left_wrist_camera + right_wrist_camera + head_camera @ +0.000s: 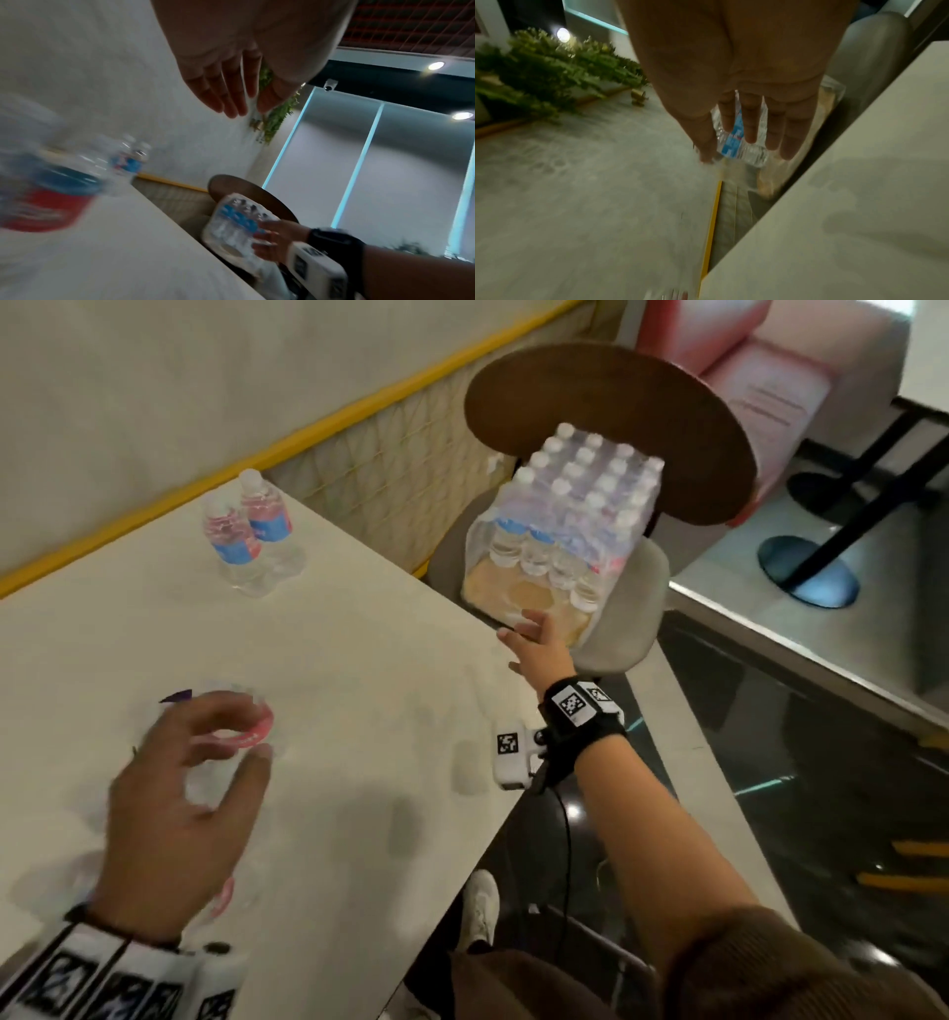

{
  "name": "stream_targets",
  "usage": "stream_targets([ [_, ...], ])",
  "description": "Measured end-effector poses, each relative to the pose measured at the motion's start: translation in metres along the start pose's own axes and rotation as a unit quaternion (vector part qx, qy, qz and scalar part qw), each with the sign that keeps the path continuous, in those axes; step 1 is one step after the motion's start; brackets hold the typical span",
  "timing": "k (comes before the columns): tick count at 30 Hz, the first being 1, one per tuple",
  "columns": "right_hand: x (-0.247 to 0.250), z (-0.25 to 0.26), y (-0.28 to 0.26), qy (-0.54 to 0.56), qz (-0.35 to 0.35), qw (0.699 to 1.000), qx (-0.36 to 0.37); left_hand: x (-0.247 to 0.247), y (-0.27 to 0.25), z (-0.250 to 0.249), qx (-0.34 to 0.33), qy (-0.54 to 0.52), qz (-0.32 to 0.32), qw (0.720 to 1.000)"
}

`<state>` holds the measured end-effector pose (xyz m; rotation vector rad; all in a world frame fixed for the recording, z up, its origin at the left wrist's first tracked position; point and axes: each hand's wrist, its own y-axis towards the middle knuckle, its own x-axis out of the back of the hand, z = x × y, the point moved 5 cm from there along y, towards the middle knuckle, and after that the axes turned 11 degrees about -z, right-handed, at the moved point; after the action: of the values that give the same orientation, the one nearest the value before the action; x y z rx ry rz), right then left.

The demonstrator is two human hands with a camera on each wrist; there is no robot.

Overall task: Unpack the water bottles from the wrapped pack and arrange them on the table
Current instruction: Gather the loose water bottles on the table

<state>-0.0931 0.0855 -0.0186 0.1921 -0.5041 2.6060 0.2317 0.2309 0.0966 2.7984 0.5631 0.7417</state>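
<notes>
The wrapped pack (565,516) of water bottles sits on a chair seat beyond the table's right corner, its near end torn open. My right hand (521,629) reaches to that open end with fingers straight and spread, holding nothing; in the right wrist view a blue-labelled bottle (731,146) shows between its fingers. Two bottles (246,531) stand together at the far left of the white table (359,634). My left hand (226,742) hovers with loosely curved fingers over a blurred bottle (246,729) near the front left. The left wrist view shows the left hand (239,105) empty.
The chair (631,618) has a grey seat and a round brown back, tight against the table's right edge. A yellow-trimmed partition (359,418) runs behind the table. Another blurred bottle (221,901) stands by my left wrist. Dark glossy floor and black table bases lie to the right.
</notes>
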Motion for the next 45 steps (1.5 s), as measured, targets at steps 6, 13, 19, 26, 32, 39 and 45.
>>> stream_targets([
  [6, 0.028, 0.042, 0.071, -0.042, -0.042, 0.998, -0.003, -0.173, 0.047, -0.038, 0.005, -0.038, 0.175, 0.984],
  [13, 0.049, 0.05, 0.127, -0.15, -0.045, 0.986, -0.056, -0.303, 0.114, -0.087, 0.129, -0.144, 0.274, 0.942],
  [19, 0.048, 0.059, 0.141, -0.227, -0.005, 0.974, -0.01, -0.357, 0.15, -0.093, 0.299, -0.196, 0.316, 0.879],
  [26, 0.074, 0.043, 0.145, -0.368, -0.026, 0.929, -0.038, -0.365, 0.177, -0.081, 0.314, -0.278, 0.243, 0.874],
  [32, 0.072, 0.035, 0.152, -0.422, 0.02, 0.905, -0.052, -0.369, 0.163, -0.064, 0.224, -0.093, 0.356, 0.902],
  [39, 0.045, 0.017, 0.153, -0.108, -0.002, 0.989, -0.105, -0.382, 0.149, -0.035, 0.167, 0.018, 0.411, 0.896],
  [45, 0.012, 0.044, 0.127, -0.012, 0.109, 0.992, -0.069, -0.377, 0.148, -0.021, 0.164, -0.044, 0.393, 0.904],
])
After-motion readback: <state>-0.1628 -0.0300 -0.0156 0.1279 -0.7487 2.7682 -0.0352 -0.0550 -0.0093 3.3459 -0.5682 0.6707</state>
